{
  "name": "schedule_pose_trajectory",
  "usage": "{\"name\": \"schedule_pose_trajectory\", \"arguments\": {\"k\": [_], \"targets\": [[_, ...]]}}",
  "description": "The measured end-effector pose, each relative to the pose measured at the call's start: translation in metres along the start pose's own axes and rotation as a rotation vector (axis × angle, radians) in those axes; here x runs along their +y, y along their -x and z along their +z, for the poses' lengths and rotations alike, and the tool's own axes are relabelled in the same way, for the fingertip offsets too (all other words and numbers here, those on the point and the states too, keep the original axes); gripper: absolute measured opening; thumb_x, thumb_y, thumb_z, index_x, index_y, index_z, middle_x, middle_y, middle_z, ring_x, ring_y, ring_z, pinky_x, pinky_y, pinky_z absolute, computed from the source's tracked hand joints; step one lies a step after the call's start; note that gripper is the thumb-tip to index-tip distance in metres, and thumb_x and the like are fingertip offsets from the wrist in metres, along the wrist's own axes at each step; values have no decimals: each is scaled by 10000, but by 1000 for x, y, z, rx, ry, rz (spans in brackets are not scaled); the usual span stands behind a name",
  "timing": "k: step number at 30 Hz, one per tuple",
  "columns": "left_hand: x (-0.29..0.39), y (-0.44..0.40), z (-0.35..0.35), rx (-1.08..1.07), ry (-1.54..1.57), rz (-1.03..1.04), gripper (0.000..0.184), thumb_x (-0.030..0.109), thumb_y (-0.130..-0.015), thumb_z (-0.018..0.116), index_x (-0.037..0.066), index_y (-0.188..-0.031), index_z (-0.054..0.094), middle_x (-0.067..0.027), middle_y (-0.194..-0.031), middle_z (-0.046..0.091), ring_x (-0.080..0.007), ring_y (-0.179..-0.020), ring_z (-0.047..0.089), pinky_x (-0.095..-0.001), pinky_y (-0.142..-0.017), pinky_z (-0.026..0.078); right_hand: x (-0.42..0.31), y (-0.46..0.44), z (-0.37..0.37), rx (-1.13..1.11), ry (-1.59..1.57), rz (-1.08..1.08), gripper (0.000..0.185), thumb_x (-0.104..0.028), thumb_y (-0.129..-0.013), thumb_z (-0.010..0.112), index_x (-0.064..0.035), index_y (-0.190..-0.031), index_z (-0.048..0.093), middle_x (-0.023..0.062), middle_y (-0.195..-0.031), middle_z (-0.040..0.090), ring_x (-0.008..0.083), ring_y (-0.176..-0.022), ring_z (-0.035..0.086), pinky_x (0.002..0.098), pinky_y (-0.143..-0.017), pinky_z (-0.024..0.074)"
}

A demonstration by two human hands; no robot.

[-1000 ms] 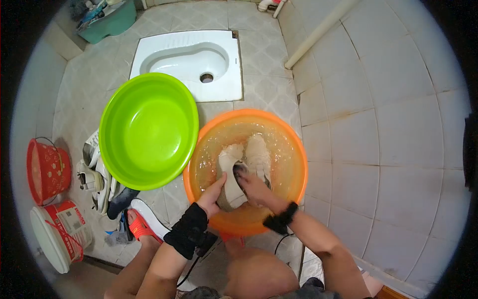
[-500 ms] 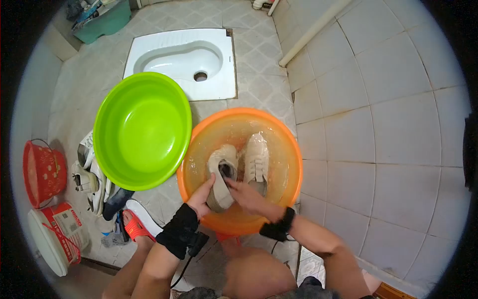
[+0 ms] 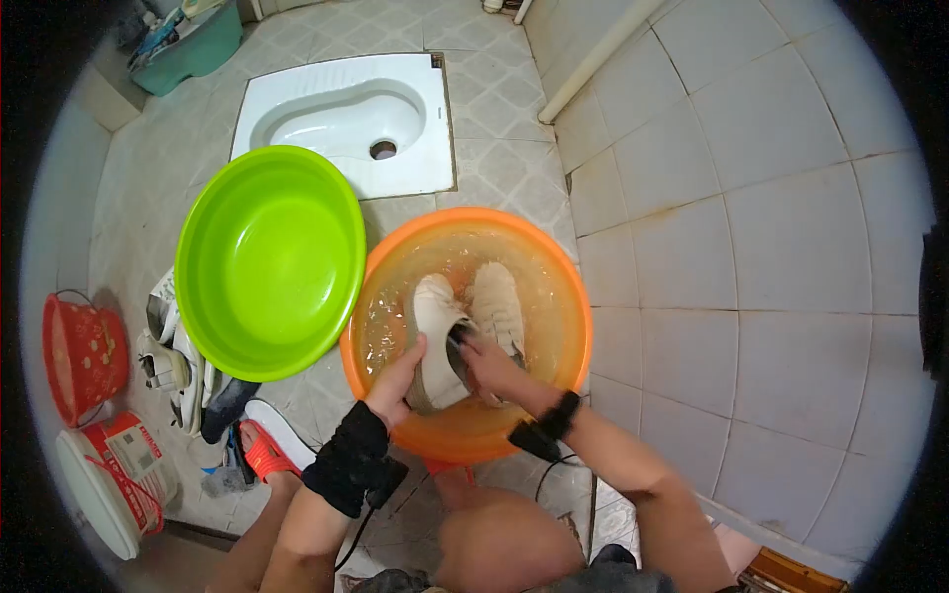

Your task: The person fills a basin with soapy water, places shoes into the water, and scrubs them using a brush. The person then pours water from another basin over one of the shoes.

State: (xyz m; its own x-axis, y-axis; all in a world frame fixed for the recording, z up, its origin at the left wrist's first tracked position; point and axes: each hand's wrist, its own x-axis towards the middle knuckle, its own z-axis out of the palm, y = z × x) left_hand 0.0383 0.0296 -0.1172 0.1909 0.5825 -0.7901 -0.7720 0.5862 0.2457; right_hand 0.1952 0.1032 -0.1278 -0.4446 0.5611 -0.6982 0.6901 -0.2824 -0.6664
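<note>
An orange basin (image 3: 581,316) holds cloudy water and two pale shoes. My left hand (image 3: 395,383) is closed round the heel side of the left shoe (image 3: 435,308), which is tilted with its dark opening facing right. At that opening is my right hand (image 3: 486,366), its fingers curled at the shoe's dark inner edge and partly hidden; whether they pinch something small cannot be made out. The other shoe (image 3: 497,304) lies in the water just to the right, laces up, partly behind my right hand. Black bands wrap both wrists.
A green basin (image 3: 272,262) adjoins the orange one on the left. Beyond it is a white squat toilet (image 3: 341,119). More shoes (image 3: 183,371), a red bucket (image 3: 84,356) and a white lidded bucket (image 3: 99,494) stand at the left. A tiled wall (image 3: 732,257) rises at the right.
The held shoe has turned in my hands, its side now showing more. My right hand has moved in against its opening. The whole view has shifted slightly, with the basins further left.
</note>
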Motion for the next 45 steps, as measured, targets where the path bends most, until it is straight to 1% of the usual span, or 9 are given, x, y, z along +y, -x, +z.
{"name": "schedule_pose_trajectory", "arguments": {"k": [8, 10, 14, 16, 19, 24, 32, 43, 45], "targets": [[-2, -7, -26, 92, -576, 278, 475, 320, -853, 499, 39, -1224, 406, -94, -1093, 546, -173, -965, 538, -300, -808, 431, -12, 98, -28, -250, -42, 79, 410, -179, -880, 419, -101, -1281, 374, 19, -699, 510, 96, -552, 427, 246, -520, 379], [1, -8, -29, 69, -736, 351, 488, 313, -847, 503, 33, -1234, 400, -110, -1086, 553, -183, -974, 537, -294, -818, 421, 10, 98, -33, 122, 159, -387, 410, -162, -867, 453, -79, -1263, 390, 17, -721, 495, 80, -581, 438, 245, -531, 384], [0, 4, 9, 500, -1606, 332, 607, 286, -817, 524, 146, -1336, 243, -152, -1163, 457, -307, -987, 481, -410, -813, 395, 36, 98, -45, 478, 497, -456, 400, -151, -858, 474, -57, -1242, 410, 28, -746, 514, 74, -582, 443, 233, -534, 386], [-12, 0, 17, 666, -1891, 203, 665, 276, -801, 532, 193, -1361, 182, -163, -1192, 412, -344, -981, 457, -452, -798, 385, 8, 105, -56, 441, 43, 79, 406, -169, -840, 510, -4, -1201, 424, 223, -951, 575, 257, -897, 576, 323, -782, 428], [-34, -24, 7, 743, -2227, 283, 656, 241, -795, 501, 280, -1358, 167, -161, -1199, 367, -344, -973, 419, -494, -762, 361, 26, 82, -49, 452, 90, -9, 413, -184, -842, 507, -9, -1205, 414, 248, -986, 555, 324, -927, 561, 368, -795, 423], [-39, -50, -10, 756, -2224, 227, 481, 194, -848, 391, 307, -1307, 300, -156, -1198, 372, -363, -972, 411, -507, -780, 343, 51, 40, -30, 551, 341, -357, 431, -209, -857, 464, -70, -1254, 370, 249, -948, 564, 370, -859, 566, 420, -728, 437], [-5, -6, 0, 639, -1802, 284, 1082, 268, -459, 785, 100, -1337, 175, -160, -1088, 451, -324, -997, 464, -406, -808, 369, -23, 79, 23, 247, 733, -161, 381, -214, -857, 434, -141, -1231, 431, 197, -635, 561, 345, -527, 545, 433, -488, 424], [-20, 3, -11, 716, -2070, 377, 911, 236, -483, 753, 4, -1246, 311, -93, -1005, 477, -248, -937, 468, -358, -774, 357, -11, 53, 32, 448, 579, -540, 329, -227, -868, 396, -116, -1168, 472, 189, -578, 553, 350, -498, 544, 458, -493, 434], [-23, 10, -5, 704, -2039, 422, 909, 238, -480, 752, -1, -1241, 316, -94, -1010, 477, -248, -942, 469, -359, -772, 358, -15, 37, 18, 377, 581, -215, 330, -244, -865, 403, -130, -1166, 475, 188, -594, 560, 349, -500, 544, 468, -504, 434]]}}
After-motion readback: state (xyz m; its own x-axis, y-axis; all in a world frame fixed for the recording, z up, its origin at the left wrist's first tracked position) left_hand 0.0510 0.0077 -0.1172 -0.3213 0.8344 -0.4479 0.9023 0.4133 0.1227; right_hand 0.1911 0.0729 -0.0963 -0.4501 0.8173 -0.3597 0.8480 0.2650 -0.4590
